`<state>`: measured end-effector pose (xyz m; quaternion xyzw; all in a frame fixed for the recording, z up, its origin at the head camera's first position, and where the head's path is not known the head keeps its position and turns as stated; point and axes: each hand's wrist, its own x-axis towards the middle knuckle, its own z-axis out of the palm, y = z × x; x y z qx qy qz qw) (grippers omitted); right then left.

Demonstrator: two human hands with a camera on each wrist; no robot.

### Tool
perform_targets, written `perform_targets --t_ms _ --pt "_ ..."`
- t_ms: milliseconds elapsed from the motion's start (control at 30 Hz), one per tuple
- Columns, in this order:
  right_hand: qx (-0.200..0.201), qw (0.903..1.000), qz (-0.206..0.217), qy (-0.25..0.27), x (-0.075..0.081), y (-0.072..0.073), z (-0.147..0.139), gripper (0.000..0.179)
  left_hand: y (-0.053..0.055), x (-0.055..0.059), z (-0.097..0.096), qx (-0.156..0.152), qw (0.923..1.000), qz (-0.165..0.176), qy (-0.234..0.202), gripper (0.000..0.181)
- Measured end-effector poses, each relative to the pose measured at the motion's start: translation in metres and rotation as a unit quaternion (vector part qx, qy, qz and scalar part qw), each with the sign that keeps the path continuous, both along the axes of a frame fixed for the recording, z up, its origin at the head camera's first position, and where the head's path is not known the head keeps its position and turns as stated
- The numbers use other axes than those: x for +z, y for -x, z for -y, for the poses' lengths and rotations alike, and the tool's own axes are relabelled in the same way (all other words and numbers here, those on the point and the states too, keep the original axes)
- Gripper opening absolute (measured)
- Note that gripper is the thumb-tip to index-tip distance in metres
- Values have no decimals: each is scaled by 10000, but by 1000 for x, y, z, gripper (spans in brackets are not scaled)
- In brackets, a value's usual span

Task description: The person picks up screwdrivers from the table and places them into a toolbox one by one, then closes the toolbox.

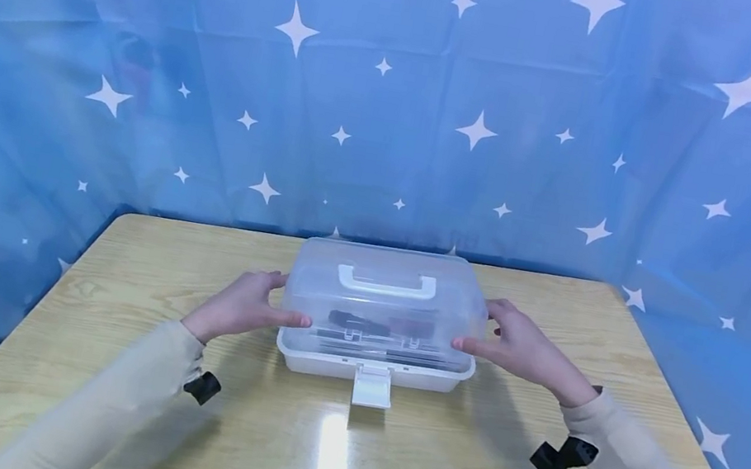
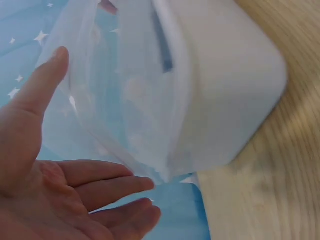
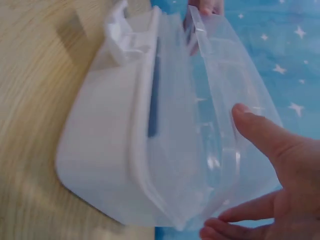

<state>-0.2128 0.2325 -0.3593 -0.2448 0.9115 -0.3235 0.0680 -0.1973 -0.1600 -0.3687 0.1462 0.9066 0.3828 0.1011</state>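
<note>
A clear plastic lid [image 1: 387, 274] with a white handle [image 1: 386, 282] tops a white storage box [image 1: 315, 365] on the table. Both wrist views show the lid tilted up, with a gap between it and the base. My left hand [image 1: 245, 301] is at the lid's left end, its thumb [image 2: 52, 67] by the lid's front edge and its straight fingers toward the back. At the right end, my right hand [image 1: 522, 346] has its thumb [image 3: 250, 122] against the lid, fingers extended along the lower side. A white latch [image 1: 372, 386] hangs open in front. Dark items [image 1: 360, 323] show through the plastic.
The box stands near the far edge of the light wooden table [image 1: 191, 252]. Behind and beside the table hangs a blue curtain [image 1: 391, 145] with white stars. Black wrist mounts [image 1: 202, 387] sit on both sleeves.
</note>
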Motion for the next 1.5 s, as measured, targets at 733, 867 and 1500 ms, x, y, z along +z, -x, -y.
perform_targets --t_ms 733,867,1500 --pt "-629 9968 -266 404 -47 15 3 79 29 -39 -2 14 9979 -629 -137 90" --pt "-690 9964 -118 477 -51 13 -1 77 26 -43 -1 0 9989 -441 -180 95" --pt "197 9983 232 493 -68 -10 -9 24 38 -37 -26 -48 9949 -956 -323 112"
